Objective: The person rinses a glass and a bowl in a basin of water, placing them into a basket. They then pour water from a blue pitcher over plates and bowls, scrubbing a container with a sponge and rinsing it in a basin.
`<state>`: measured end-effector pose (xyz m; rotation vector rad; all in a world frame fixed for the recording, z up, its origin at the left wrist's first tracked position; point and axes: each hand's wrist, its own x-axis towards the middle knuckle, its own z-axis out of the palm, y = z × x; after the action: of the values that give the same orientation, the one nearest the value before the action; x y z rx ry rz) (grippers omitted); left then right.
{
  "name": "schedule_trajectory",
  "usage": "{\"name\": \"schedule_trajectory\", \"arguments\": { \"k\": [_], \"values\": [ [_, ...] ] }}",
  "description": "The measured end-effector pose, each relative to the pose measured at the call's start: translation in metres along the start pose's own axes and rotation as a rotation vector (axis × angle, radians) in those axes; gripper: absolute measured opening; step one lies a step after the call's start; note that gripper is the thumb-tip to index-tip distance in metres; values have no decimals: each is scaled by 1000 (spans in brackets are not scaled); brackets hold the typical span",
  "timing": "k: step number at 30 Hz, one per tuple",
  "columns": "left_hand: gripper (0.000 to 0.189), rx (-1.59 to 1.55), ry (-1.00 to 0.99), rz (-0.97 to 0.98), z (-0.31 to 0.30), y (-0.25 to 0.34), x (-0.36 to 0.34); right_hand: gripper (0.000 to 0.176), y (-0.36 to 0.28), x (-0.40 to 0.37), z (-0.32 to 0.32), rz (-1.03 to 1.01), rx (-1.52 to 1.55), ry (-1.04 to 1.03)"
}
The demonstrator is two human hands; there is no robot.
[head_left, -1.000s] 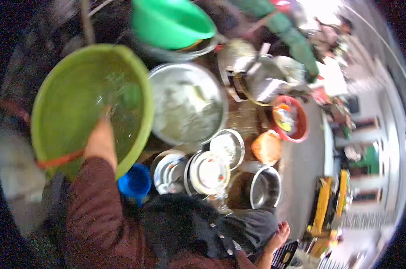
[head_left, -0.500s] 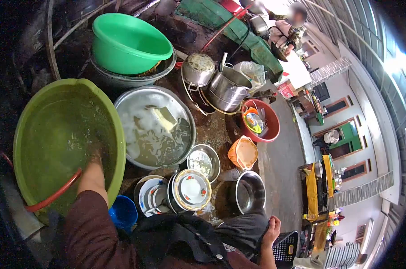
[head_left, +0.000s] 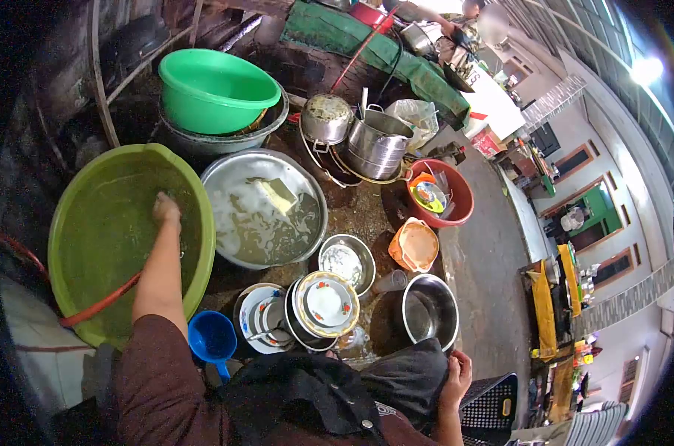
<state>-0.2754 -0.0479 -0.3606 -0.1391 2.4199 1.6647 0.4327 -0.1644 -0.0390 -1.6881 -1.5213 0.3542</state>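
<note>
My left hand is at the water in the olive-green tub, its fingers bunched and partly blurred by the water; whether they hold anything is unclear. A red hose crosses the tub beside my forearm. Close by, a metal basin holds sudsy water and a pale sponge-like block. My right hand rests at my knee with its fingers curled in and nothing visible in them. Stacked floral plates and other dishes lie in front of me, beside a blue dipper.
Behind are a bright green tub, metal pots and a red basin with colourful items. An orange container and an empty steel bowl stand to the right. A black crate is beside my knee. Another person is far back.
My left hand has risen from deeper in the tub and moved away from me, so it now shows at the water. My right hand stays at my knee. The view has shifted slightly.
</note>
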Motion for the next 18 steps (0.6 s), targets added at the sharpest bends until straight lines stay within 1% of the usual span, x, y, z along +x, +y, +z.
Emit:
{"name": "schedule_trajectory", "arguments": {
  "k": [1,2,3,4,5,6,7,8,9,10,11,12,13,14,15,16,17,18],
  "values": [
    [47,-7,45,119,-3,11,-4,20,2,-5,-4,12,17,3],
    [41,-29,125,340,-1,19,-7,20,1,-10,-7,-30,44,0],
    [41,-25,124,360,-1,28,-8,20,0,-15,-12,-70,72,-2],
    [38,34,26,370,1,33,-2,20,-3,-20,-17,-82,67,4],
    [34,96,-69,377,-15,50,-14,19,1,-24,-21,-95,76,11],
    [33,147,-87,473,-28,62,-33,19,0,-27,-24,-85,103,4],
    [33,196,-106,569,-51,92,-80,19,-1,-31,-27,-78,131,0],
    [32,238,-198,549,-63,107,-103,19,2,-33,-29,-114,149,2],
    [34,361,-177,606,-60,110,-111,19,9,-32,-30,-136,170,-6],
    [35,349,-299,631,-57,112,-124,19,5,-32,-34,-144,184,-35],
    [37,487,-392,630,-56,120,-146,19,1,-30,-36,-158,200,-63],
    [37,414,-578,677,-32,106,-144,20,9,-25,-35,-159,238,-73],
    [37,588,-628,754,-67,143,-216,20,13,-17,-35,-172,253,-68],
    [33,653,-815,750,-56,143,-236,21,16,-8,-35,-67,345,-125],
    [32,857,-873,977,-19,125,-241,22,23,1,-32,36,437,-185],
    [30,860,-1026,999,-52,154,-302,24,42,15,-21,15,477,-199],
    [30,876,-1059,1138,-51,158,-336,27,55,28,-12,42,539,-233],
    [28,931,-1119,1161,-37,156,-365,32,69,39,1,57,534,-291]
  ]
}}
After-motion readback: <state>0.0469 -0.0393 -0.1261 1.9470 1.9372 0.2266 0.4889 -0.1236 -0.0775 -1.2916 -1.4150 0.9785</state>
